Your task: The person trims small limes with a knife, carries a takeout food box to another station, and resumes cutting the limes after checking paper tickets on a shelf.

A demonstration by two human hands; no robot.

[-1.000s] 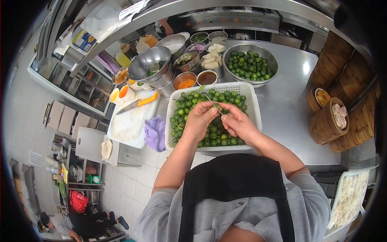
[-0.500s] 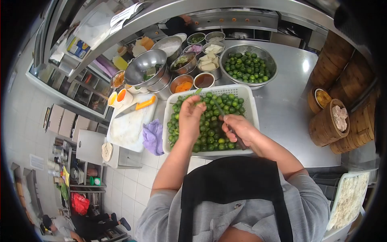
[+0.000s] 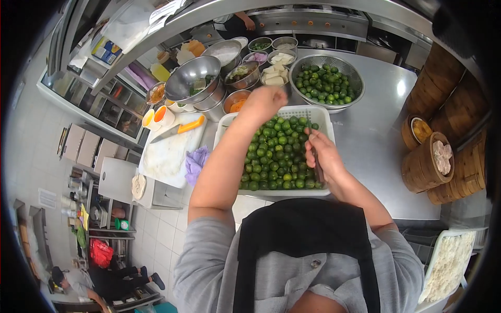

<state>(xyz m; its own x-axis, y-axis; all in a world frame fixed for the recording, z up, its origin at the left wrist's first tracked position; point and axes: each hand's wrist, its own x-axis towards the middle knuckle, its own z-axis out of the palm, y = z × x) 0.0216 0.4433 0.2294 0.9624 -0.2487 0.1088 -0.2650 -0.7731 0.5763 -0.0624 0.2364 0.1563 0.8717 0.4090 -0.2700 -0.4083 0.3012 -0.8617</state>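
Observation:
A white plastic basket (image 3: 330, 125) full of small green limes (image 3: 276, 156) stands on the steel counter. My left hand (image 3: 269, 101) is above the basket's far edge, close to the steel bowls; its fingers are curled and smeared by motion, and what they hold cannot be made out. Over the basket's right side, my right hand (image 3: 324, 151) grips a small knife (image 3: 316, 166) with a dark handle, its blade pointing away from me. Beyond the basket, a perforated steel colander (image 3: 358, 95) holds more limes.
At the left lie a white cutting board (image 3: 167, 161) with an orange-handled knife (image 3: 191, 125) and a purple cloth (image 3: 195, 164). Steel bowls (image 3: 193, 78) of ingredients stand behind. Bamboo steamers (image 3: 425, 167) are at the right. Other people are at the top and lower left.
My left hand has parted from my right and moved up across the basket toward the colander. My right hand has shifted slightly right and up with the knife.

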